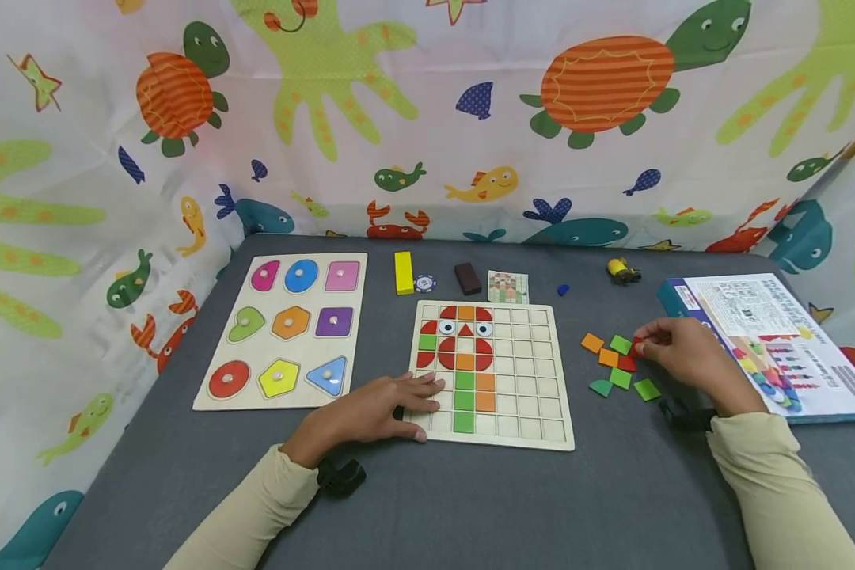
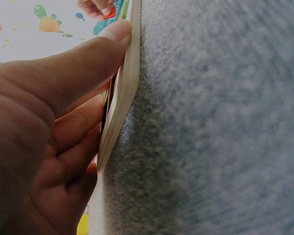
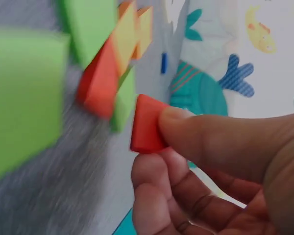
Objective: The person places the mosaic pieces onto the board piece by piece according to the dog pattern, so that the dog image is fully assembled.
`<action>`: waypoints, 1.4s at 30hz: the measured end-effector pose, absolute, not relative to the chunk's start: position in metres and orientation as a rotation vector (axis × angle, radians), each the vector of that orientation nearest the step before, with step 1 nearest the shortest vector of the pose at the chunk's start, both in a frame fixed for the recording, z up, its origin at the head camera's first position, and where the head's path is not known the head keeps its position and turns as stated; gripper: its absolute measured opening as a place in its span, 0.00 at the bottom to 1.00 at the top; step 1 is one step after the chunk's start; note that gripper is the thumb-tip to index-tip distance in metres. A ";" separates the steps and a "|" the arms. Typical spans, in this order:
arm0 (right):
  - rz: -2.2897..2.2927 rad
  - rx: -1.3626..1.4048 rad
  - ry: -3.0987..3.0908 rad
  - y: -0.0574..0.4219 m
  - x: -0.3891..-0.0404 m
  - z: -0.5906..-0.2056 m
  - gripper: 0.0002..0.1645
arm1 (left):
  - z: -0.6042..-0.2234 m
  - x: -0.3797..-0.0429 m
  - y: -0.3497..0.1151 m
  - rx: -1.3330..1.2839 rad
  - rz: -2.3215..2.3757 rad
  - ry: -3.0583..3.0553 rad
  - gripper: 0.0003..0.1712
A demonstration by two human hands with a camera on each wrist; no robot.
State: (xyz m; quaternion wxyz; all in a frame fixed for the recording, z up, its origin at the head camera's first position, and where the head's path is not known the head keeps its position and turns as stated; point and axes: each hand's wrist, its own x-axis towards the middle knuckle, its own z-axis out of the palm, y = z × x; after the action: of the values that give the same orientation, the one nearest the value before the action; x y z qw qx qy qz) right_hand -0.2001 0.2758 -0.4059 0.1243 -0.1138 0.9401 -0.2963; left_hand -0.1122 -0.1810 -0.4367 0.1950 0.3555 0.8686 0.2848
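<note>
My left hand (image 1: 383,408) rests on the left edge of a wooden grid board (image 1: 534,385), fingers on its top and thumb near the front corner. Red, green and orange tiles fill part of the grid, some bearing eyes. To the right of the board, my right hand (image 1: 686,354) pinches a small red tile (image 3: 148,125) between thumb and fingers, just above the table. Close beside it lie loose green tiles (image 1: 646,389), orange tiles (image 1: 592,343) and another red tile (image 3: 102,88). The left fingertips are partly hidden in the left wrist view.
A shape puzzle board (image 1: 242,348) lies at left. Behind the grid board are a yellow block (image 1: 404,273), a poker chip (image 1: 424,283), a dark brown block (image 1: 467,279) and a pattern card (image 1: 508,287). A toy car (image 1: 623,271) and a box (image 1: 791,340) are at right.
</note>
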 end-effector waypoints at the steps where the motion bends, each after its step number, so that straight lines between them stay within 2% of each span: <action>1: -0.883 -0.331 2.738 0.272 -0.201 -0.406 0.13 | -0.437 -0.112 -0.181 0.994 0.794 2.435 0.31; 15: -1.009 -0.483 2.681 0.216 -0.218 -0.404 0.14 | -0.439 -0.114 -0.180 1.028 0.774 2.448 0.32; 22: -1.042 -0.540 2.668 0.183 -0.221 -0.407 0.10 | -0.437 -0.114 -0.179 1.015 0.766 2.453 0.32; 29: -1.039 -0.648 2.572 0.150 -0.224 -0.417 0.11 | -0.435 -0.113 -0.181 1.023 0.768 2.452 0.32; 42: -1.041 -0.665 2.542 0.122 -0.237 -0.420 0.09 | -0.437 -0.114 -0.182 1.005 0.772 2.448 0.32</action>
State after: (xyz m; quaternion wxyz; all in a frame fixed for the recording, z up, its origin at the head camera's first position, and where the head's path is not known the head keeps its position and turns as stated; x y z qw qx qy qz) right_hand -0.2371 0.1219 -0.4197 0.1569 -0.2323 0.8883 -0.3639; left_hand -0.1141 -0.1816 -0.4374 0.1913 0.3579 0.8717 0.2749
